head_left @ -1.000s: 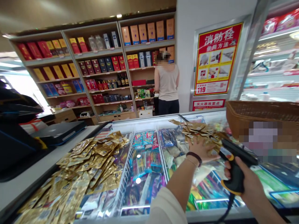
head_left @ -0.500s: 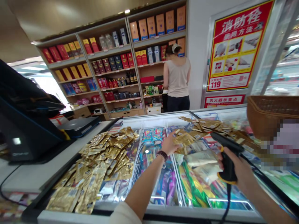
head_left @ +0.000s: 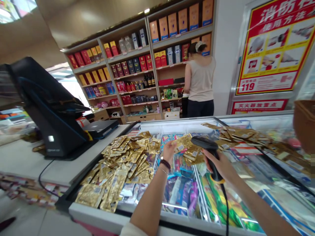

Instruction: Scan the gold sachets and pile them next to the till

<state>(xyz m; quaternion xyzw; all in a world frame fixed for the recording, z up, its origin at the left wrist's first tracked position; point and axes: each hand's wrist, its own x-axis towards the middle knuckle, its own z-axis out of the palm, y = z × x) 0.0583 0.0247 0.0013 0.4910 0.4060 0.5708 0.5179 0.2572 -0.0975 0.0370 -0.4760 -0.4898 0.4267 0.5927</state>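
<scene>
left hand [head_left: 169,152]: fingers pinch 1 gold sachet [head_left: 182,143] | right hand [head_left: 222,167]: fingers grip 1 barcode scanner [head_left: 208,143] | sachet piles [head_left: 120,167] [head_left: 236,134]: 2

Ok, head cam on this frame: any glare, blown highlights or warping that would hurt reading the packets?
Head view: the window beyond the wooden shelving is blown out; the freezer's glass lid carries pale reflections; wide-angle warp leans the shelving and slants the red poster, cropped at the frame edge. The gold sachets look fairly sharp, but their small print is hard to read.
</scene>
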